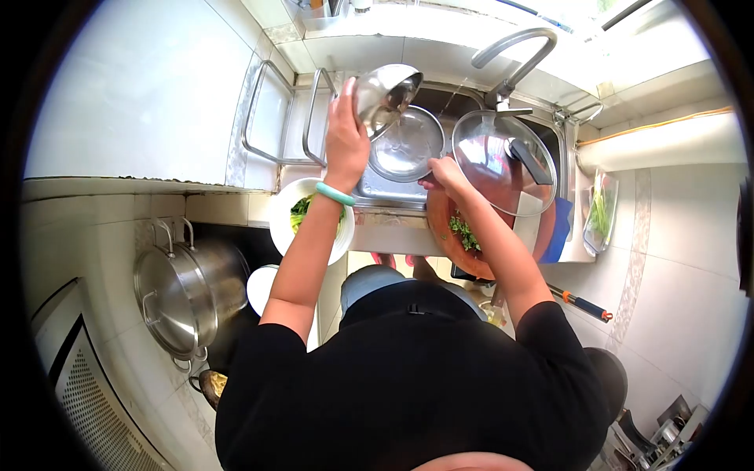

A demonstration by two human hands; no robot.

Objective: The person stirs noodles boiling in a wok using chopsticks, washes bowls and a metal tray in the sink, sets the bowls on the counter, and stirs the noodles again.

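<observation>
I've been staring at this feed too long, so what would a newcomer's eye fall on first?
Probably the shiny steel bowl, tipped in the left hand over the metal pan in the sink, whose edge the right hand grips. Next, the big glass lid right of the pan, with its black handle, and the turquoise bracelet on the left wrist.

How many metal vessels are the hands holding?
2: a steel bowl, tilted, in the left hand; a round pan, at the sink, in the right hand.
</observation>
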